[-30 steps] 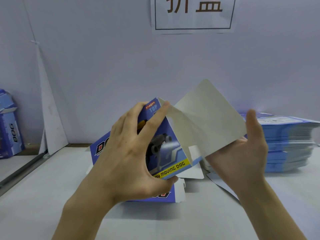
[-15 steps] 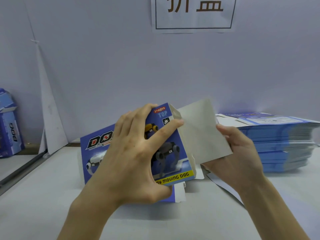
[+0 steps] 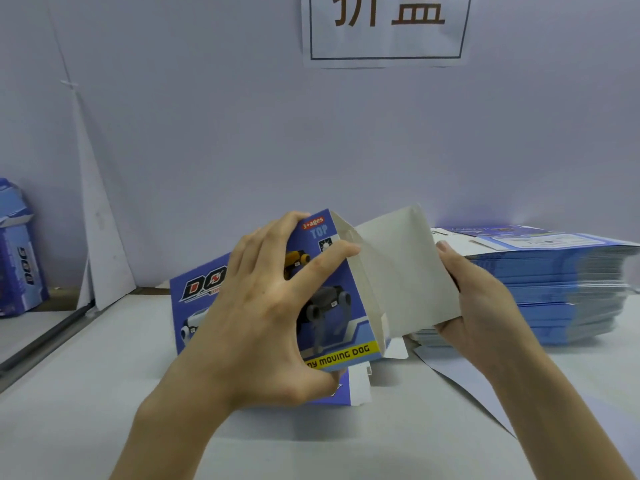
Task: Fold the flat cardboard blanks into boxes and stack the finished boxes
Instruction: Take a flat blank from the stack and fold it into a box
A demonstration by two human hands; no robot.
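A blue printed box (image 3: 329, 306) with a robot dog picture stands half formed on the table in front of me. My left hand (image 3: 263, 306) grips its front face, fingers curled over the top edge and thumb under the bottom. The box's large grey flap (image 3: 405, 271) folds out to the right, and my right hand (image 3: 485, 306) holds that flap by its outer edge. A thick stack of flat blue blanks (image 3: 554, 285) lies at the right, behind my right hand.
A finished blue box (image 3: 20, 258) stands at the far left by the wall. A loose white sheet (image 3: 460, 382) lies on the table under my right forearm. A paper sign (image 3: 384, 26) hangs on the wall above.
The grey flap has swung down and inward toward the box, my right hand following it. My left hand has kept its grip and the box has turned more upright.
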